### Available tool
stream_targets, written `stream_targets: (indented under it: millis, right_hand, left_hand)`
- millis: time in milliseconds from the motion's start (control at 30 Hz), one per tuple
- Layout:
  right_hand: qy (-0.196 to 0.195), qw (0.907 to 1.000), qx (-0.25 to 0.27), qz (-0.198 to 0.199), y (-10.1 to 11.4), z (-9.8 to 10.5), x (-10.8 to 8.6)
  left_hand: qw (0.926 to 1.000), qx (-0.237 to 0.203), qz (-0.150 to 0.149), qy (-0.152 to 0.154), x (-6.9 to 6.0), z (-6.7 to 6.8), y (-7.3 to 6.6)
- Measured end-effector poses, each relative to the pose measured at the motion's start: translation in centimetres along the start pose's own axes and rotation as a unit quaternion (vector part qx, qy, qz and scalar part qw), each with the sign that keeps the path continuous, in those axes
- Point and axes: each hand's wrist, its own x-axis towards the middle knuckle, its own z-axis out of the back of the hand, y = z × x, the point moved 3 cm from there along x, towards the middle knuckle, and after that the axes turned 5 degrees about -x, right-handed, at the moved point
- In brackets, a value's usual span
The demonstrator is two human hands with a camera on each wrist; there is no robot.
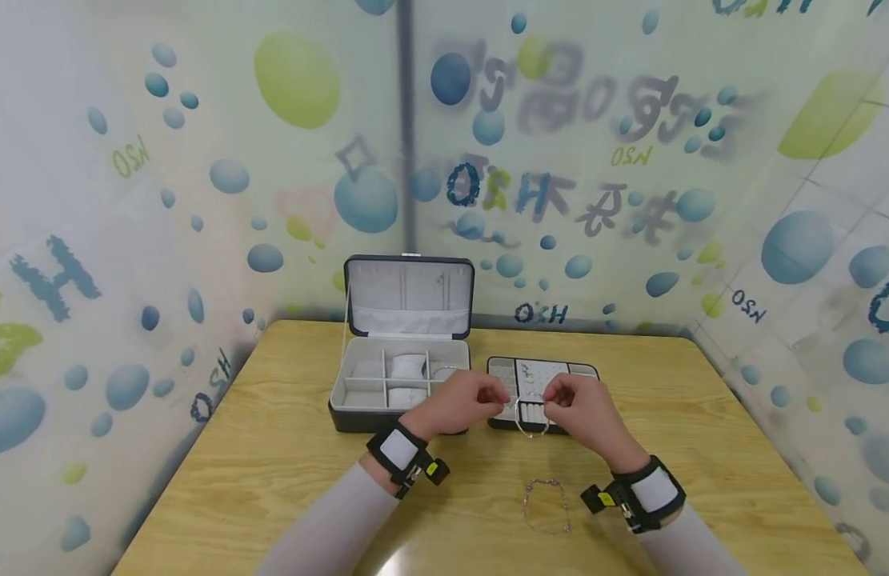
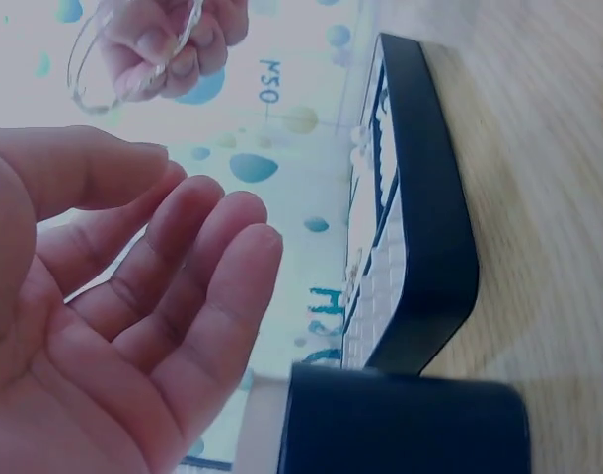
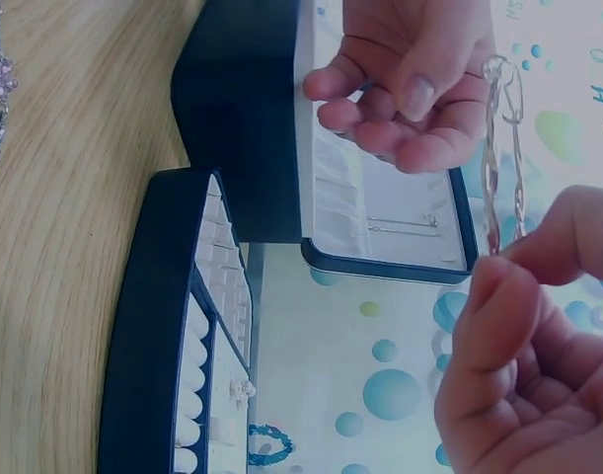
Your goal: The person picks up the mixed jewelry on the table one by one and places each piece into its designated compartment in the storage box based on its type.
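- Wood-grain table [image 1: 264, 456] lies beneath both hands.
- Right hand [image 1: 584, 410] pinches a silvery bracelet [image 3: 492, 163], its loop reaching leftward from the fingertips.
- Left hand [image 1: 460, 400], loosely bent and empty, sits near the loop's far side.
- Just beyond both hands: black-sided tray [image 2: 439, 197].

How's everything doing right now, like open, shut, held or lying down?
Jewelry box: open
Box lid: raised
Jewelry tray: uncovered, on the table
Silver bangle: pinched in the right hand, off the table
Purple-stone bracelet: lying on the table
Left hand: relaxed, holding nothing
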Motion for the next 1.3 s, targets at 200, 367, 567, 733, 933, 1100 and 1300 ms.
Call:
stream_targets:
  millis: [200,367,567,733,933,1100,1300]
  right_hand:
    - [-0.021,0.9997,-0.009,-0.007,0.1,-0.3,0.0]
    - [-0.037,0.9992,-0.016,0.003,0.2,-0.7,-0.1]
    - [-0.039,0.9990,-0.021,0.009,0.2,-1.3,-0.2]
    - [-0.037,0.9987,-0.033,0.010,0.5,-1.5,-0.3]
    - [-0.034,0.9984,-0.043,0.011,0.8,-1.8,-0.5]
    - [-0.037,0.9982,-0.044,0.017,0.9,-1.9,-0.6]
    - [-0.037,0.9981,-0.043,0.023,0.8,-2.2,-0.6]
  left_hand:
    - [0.9973,-0.073,0.007,-0.011,-0.2,-0.4,-0.7]
    - [0.9935,-0.111,0.003,-0.022,-0.2,-0.7,-0.7]
    - [0.9916,-0.129,0.004,-0.014,-0.1,-1.1,-0.6]
    - [0.9929,-0.116,0.008,-0.024,-0.1,-1.3,-0.5]
    - [0.9926,-0.116,0.015,-0.031,-0.2,-1.4,-0.7]
    - [0.9933,-0.107,0.027,-0.036,-0.2,-1.4,-0.9]
    - [0.9981,-0.029,0.029,-0.046,-0.1,-1.4,-1.1]
